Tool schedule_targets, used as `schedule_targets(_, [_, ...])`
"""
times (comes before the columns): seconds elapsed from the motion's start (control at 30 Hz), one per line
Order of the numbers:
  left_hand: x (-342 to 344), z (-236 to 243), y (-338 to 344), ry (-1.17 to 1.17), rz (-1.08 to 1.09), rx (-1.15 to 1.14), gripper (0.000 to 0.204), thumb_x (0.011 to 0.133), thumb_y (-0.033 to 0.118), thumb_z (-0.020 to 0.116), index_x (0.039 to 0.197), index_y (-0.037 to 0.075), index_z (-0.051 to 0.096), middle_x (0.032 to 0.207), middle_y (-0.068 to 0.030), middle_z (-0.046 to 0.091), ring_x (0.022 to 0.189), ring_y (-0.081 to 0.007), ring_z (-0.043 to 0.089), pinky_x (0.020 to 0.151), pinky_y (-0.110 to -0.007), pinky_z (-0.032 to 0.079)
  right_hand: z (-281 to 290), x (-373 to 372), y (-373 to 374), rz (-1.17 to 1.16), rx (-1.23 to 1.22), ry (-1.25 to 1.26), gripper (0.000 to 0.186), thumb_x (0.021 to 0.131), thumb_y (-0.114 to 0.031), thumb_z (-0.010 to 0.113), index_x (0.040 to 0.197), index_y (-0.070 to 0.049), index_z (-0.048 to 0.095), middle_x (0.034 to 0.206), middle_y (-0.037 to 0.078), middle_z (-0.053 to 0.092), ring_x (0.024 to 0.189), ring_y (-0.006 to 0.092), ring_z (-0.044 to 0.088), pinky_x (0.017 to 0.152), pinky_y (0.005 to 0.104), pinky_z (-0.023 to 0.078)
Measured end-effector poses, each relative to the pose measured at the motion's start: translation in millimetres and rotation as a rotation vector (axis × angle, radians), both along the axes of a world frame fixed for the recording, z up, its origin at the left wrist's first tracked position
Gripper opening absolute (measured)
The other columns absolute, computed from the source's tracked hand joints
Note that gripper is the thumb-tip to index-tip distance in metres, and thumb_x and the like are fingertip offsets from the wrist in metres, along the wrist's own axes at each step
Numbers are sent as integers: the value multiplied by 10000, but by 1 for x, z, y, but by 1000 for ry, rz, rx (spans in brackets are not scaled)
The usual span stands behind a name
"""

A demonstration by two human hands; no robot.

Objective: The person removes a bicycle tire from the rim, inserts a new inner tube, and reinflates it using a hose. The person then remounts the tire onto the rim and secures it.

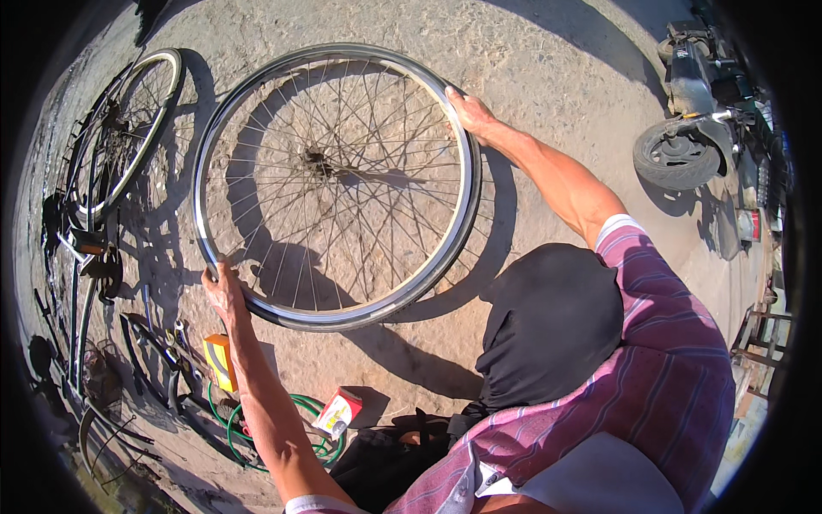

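The left hand [224,293] and the right hand [471,114] have their fingers clamped on the edge of a spoked bicycle wheel [319,163], mid-scene above the ground [556,81]. A yellow box [220,361] and a red-and-white box [339,412] lie near; a motorcycle [681,157] is right.

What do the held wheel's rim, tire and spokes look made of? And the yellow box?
Rim: apparently metal, polished; bright silvery reflections, alloy unclear.
Tire: probably rubber; dark, mostly dull band around the rim.
Spokes: likely steel wire; thin, straight, metallic grey.
Yellow box: probably printed cardboard; flat faces, straight edges.
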State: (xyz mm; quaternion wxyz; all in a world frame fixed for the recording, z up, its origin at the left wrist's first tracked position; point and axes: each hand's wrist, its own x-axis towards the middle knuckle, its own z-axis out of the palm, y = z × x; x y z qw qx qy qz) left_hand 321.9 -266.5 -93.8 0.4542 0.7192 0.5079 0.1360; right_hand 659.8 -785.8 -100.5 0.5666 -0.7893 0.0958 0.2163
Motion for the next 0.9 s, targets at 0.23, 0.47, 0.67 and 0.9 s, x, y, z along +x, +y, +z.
schedule_targets(0.23, [-16, 44, -59, -173, 60, -233, 563, 1041, 431, 711, 1402, 54, 502, 842, -94, 676, 564, -169, 613, 507, -320, 512, -17, -49, -19, -5, -389, 20, 818, 1050, -681, 493, 1183, 108, 667, 1114, 275, 742, 1034, 387, 729, 902, 517, 565])
schedule_targets(0.47, [-2, 8, -5, -22, -88, -130, 512, 1046, 390, 681, 1394, 36, 556, 830, -79, 714, 580, -133, 586, 524, -305, 465, 23, 16, 14, 238, -648, -189, 732, 1041, -633, 541, 1232, 60, 672, 1024, 255, 752, 926, 387, 756, 831, 513, 587])
schedule_targets(0.67, [-9, -12, 3, -67, -16, -136, 581, 1029, 416, 700, 1440, 26, 572, 828, -67, 715, 588, -126, 572, 531, -308, 447, 7, -5, -5, -22, 116, 21, 713, 1071, -666, 522, 1069, 19, 723, 788, 132, 704, 670, 245, 715, 570, 417, 583])
schedule_targets(0.9, [-19, 30, -57, -19, 8, -90, 701, 1009, 480, 728, 1500, 58, 461, 807, -86, 696, 541, -158, 574, 496, -317, 453, -2, -28, -11, 103, -667, -243, 813, 1053, -699, 472, 1188, 77, 674, 1112, 319, 746, 1039, 443, 748, 896, 515, 584])
